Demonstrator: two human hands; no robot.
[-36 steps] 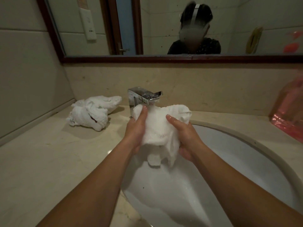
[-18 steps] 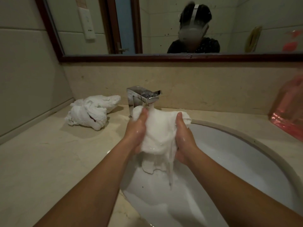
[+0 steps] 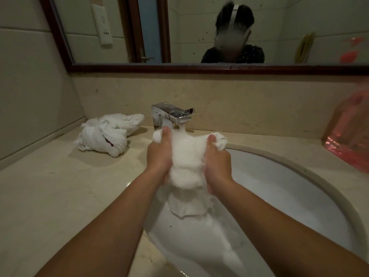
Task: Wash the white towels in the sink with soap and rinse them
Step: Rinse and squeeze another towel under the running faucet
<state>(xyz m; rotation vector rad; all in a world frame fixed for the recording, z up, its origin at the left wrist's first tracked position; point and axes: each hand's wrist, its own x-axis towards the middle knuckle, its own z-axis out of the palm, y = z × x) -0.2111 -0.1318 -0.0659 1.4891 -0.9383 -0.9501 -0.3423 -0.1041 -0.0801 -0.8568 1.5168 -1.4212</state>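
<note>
Both hands grip a wet white towel (image 3: 188,156) over the sink (image 3: 299,176), the left hand (image 3: 159,154) and right hand (image 3: 218,162) curled round its sides, water from the faucet (image 3: 173,114) running onto it. A second wrung towel (image 3: 107,133) lies on the bench (image 3: 50,196) toward its back left corner.

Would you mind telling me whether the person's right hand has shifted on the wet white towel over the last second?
Yes. The right hand has moved up towards the chrome faucet, now gripping the wet white towel at its top corner, level with the left hand.
</note>
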